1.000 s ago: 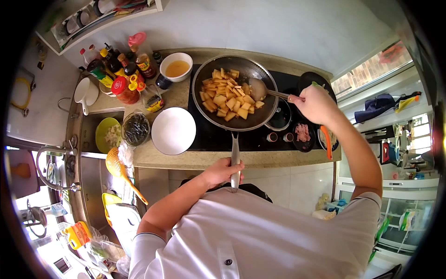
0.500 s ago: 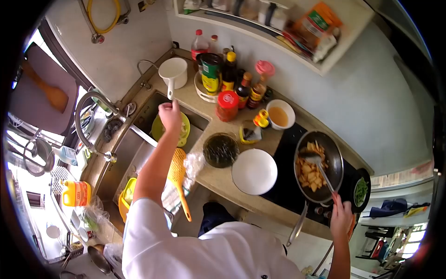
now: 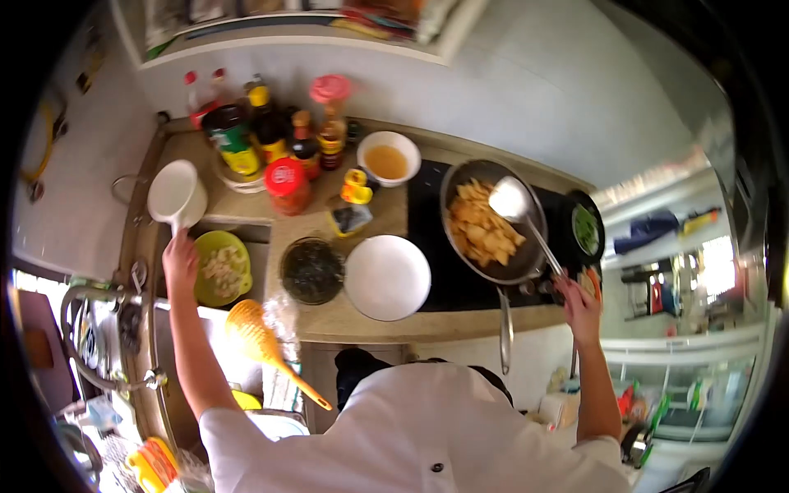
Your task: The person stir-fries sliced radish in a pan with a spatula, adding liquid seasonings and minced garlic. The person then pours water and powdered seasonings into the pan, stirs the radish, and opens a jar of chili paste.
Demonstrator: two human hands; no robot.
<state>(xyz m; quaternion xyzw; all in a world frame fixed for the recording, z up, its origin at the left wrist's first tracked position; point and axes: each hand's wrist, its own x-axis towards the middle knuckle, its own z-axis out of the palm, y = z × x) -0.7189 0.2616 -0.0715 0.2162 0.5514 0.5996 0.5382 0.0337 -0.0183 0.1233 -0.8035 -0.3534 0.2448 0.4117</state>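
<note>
My left hand (image 3: 181, 256) is closed round the handle of a white pot (image 3: 176, 194) at the counter's left corner, beside the sink. In my right hand (image 3: 580, 302) is the handle of a metal ladle (image 3: 511, 200), its bowl over the wok (image 3: 538, 261). Cut yellow-brown pieces (image 3: 481, 223) lie in the wok on the black stove. The wok's long handle (image 3: 505, 333) points toward me, with no hand on it. Near my left hand, a green colander (image 3: 222, 267) with pale pieces sits in the sink.
A white bowl (image 3: 387, 278), a glass bowl of dark strips (image 3: 312, 270) and a bowl of yellowish liquid (image 3: 389, 158) stand left of the stove. Bottles and a red-lidded jar (image 3: 288, 186) are behind. An orange slotted spoon (image 3: 265, 338) overhangs the counter edge. Green vegetables (image 3: 585, 228) are at right.
My left hand left the wok handle, reached over to the white pot and has closed on its handle. The ladle is lifted from among the pieces. The view swung left, then partly back.
</note>
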